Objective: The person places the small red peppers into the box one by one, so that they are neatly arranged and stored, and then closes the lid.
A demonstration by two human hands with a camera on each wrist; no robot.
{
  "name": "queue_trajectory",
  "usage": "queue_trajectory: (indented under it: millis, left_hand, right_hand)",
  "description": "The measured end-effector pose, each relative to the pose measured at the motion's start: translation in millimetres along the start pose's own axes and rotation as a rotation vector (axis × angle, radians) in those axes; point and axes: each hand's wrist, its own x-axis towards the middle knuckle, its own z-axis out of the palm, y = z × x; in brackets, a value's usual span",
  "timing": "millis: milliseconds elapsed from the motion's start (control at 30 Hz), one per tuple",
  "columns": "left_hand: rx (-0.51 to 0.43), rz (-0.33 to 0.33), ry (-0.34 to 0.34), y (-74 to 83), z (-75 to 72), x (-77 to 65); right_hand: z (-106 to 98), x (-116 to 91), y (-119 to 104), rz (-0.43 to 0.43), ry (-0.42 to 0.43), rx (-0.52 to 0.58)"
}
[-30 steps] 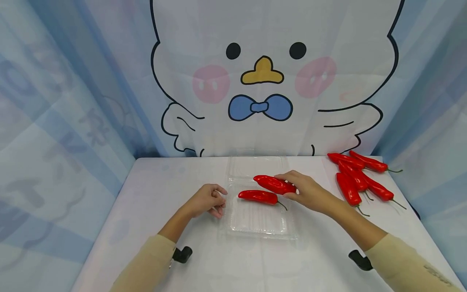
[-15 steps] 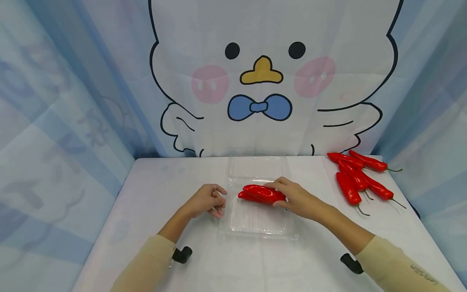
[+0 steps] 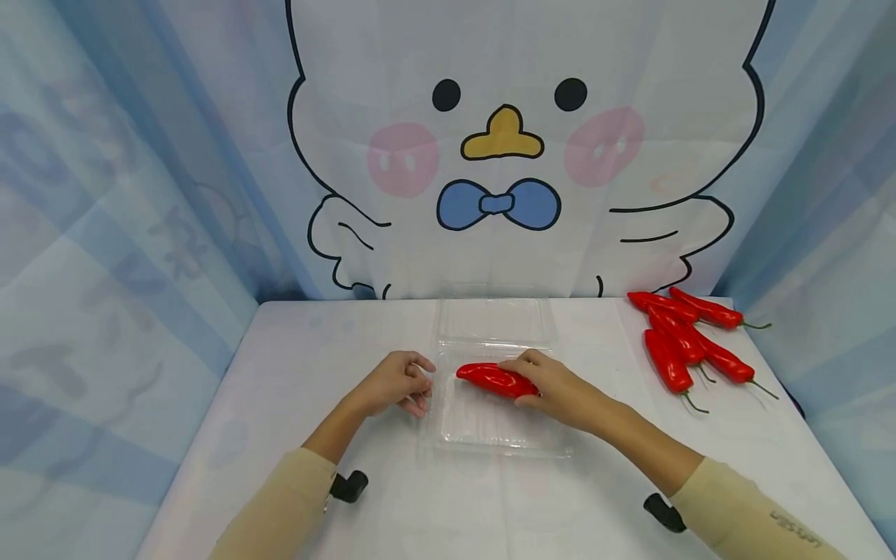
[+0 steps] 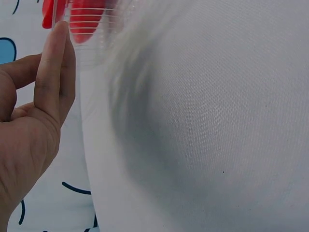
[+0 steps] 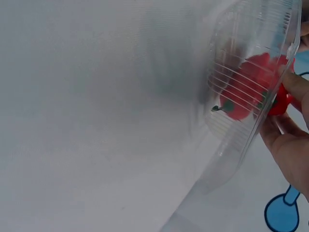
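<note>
My right hand [image 3: 556, 389] grips a glossy red chili pepper [image 3: 490, 379] by its stem end, over the middle of a clear plastic clamshell box [image 3: 490, 428]. From the head it hides a second red pepper [image 5: 236, 99], which shows through the ribbed wall of the box in the right wrist view. There the held pepper [image 5: 280, 102] sits higher, between thumb and fingers. My left hand [image 3: 400, 385] is beside the left rim of the box, fingers loosely bent and holding nothing. A fingertip [image 4: 59, 31] overlaps that rim in the left wrist view.
Several more red peppers [image 3: 672, 362] with green stems lie in a pile at the table's back right. The box's lid [image 3: 493, 320] is folded back toward the duck-print curtain [image 3: 498, 257]. White cloth covers the table [image 3: 308, 365].
My right hand has carried the pepper left and down into the box, over the pepper that lay there and is now hidden from the head. The left hand has stayed in place.
</note>
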Motion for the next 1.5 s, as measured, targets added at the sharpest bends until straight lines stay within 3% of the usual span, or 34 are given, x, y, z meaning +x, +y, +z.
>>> queue_trajectory:
  millis: [767,1233,1500]
  left_hand:
    - [0.002,-0.006,-0.004,0.6,0.0,1.2]
    - [0.005,-0.011,-0.005,0.6,-0.2,0.9]
    - [0.004,-0.006,-0.002,-1.3,-0.6,2.0]
  right_hand:
    - [19.8,3.1,-5.9,0.017,0.067,-0.077]
    - [30.2,1.1,1.3,-0.062,0.102,-0.132]
    - [34.2,0.9,-1.2,-0.065,0.143,-0.185]
